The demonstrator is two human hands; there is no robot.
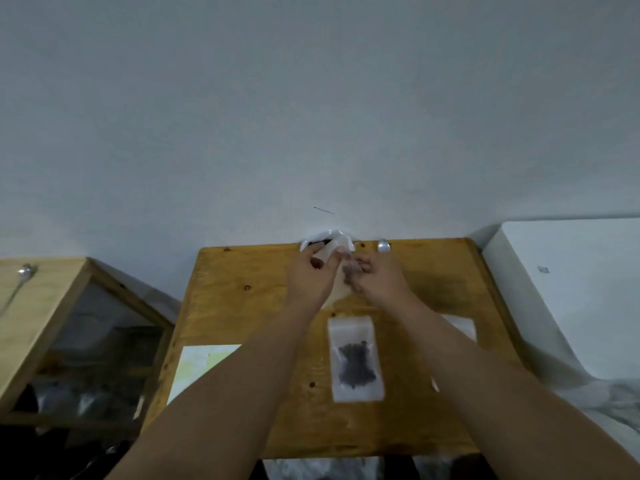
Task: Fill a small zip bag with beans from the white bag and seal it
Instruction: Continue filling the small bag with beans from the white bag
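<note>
At the far edge of the wooden table (242, 410) stands the white bag (343, 239), its dark opening just showing. In front of it my left hand (311, 275) and my right hand (377, 277) both pinch a small clear zip bag (334, 292) by its top and hold it up. Its contents cannot be made out. Nearer to me another small zip bag (355, 358) lies flat on the table with dark beans inside. My forearms cover part of the table.
A metal spoon (383, 245) lies at the table's far edge, right of the white bag. A pale paper sheet (201, 365) lies at front left, flat clear plastic (462, 325) at right. A wooden stand (45, 306) with another spoon is at left, a white surface (571, 289) at right.
</note>
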